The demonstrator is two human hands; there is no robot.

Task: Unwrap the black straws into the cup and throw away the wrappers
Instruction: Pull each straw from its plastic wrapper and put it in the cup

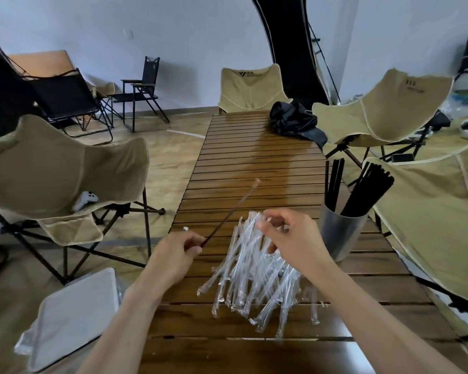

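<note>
A: What are the hands doing?

B: The left hand (pixel 177 251) pinches the near end of one straw (pixel 229 214), which slants up and away over the bench (pixel 254 163); it looks partly in its wrapper, though blur hides how much. The right hand (pixel 289 236) has its fingers curled over the top of the pile of wrappers (pixel 257 279). It seems to be pinching one, but I cannot tell for certain.

A: How will the straw handle?

B: I'd judge it light, thin and fairly stiff, so a fingertip pinch near one end is enough. The clear film looks slippery and crinkly; best to grip it at the sealed tip.

A: And the rest?

B: The pile lies in the middle of the bench, just in front of the person. The metal cup (pixel 341 233) stands to the right, with bare black straws (pixel 362 190) upright in it. A white bin lid (pixel 76 317) shows at lower left, beside the bench.
</note>
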